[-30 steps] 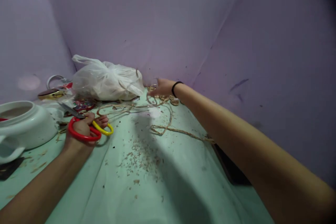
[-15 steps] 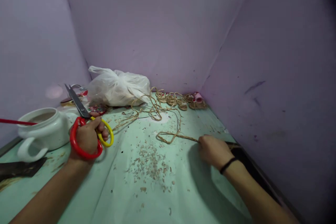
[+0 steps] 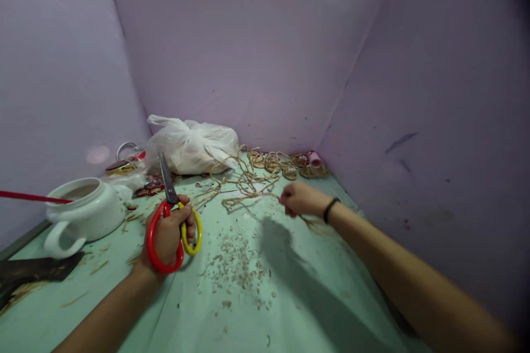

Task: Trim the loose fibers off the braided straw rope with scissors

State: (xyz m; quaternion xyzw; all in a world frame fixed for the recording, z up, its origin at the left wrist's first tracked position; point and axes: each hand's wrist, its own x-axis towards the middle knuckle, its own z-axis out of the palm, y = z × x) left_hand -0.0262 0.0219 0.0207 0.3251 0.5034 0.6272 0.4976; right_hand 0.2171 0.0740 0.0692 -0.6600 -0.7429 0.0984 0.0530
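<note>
My left hand [image 3: 165,236] is closed around the scissors [image 3: 169,185], which have one red and one yellow handle loop. Their blades point up and away from me and look closed. Over the right half of the table, my right hand [image 3: 298,198] is closed on the braided straw cord [image 3: 244,199]. From that fist the cord runs left into a loose tangle, and a frayed, blurred end hangs below the wrist. Several small coiled straw pieces [image 3: 272,164] with red and white bits lie at the back, beside a pink roll [image 3: 314,159].
A white ceramic pot [image 3: 97,215] with a red stick stands at the left. Behind it are a roll of tape [image 3: 127,150] and a knotted white plastic bag [image 3: 194,146]. A dark flat blade [image 3: 41,269] lies front left. Crumbs [image 3: 236,259] litter the green tabletop [image 3: 215,320].
My right hand has moved left and away from me with the cord, drawing its loop closer to the tangle. The left hand with the scissors has shifted right. The view has tilted slightly up.
</note>
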